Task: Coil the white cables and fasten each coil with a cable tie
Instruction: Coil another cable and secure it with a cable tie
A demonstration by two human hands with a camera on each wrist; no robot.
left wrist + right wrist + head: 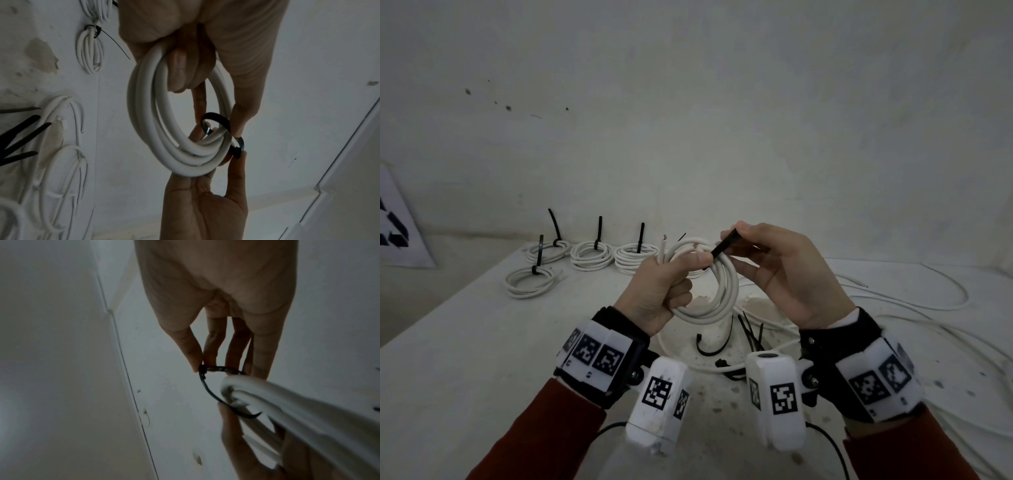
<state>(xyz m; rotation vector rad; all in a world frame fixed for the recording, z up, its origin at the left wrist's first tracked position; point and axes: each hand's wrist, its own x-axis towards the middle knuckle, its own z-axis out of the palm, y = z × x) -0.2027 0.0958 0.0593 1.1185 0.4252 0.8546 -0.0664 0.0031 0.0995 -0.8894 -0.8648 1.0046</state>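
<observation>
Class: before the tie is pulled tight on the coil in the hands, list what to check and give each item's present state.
1. Left hand grips the coil firmly: ok.
2. Black cable tie loops around all strands of the coil: ok.
3. Right hand pinches the tie: ok.
4. Tie's tail is threaded through its head: cannot tell.
5. Cable ends are tucked into the coil: not ok, they stick out above the left hand.
6. Spare ties lie on the table: ok.
</observation>
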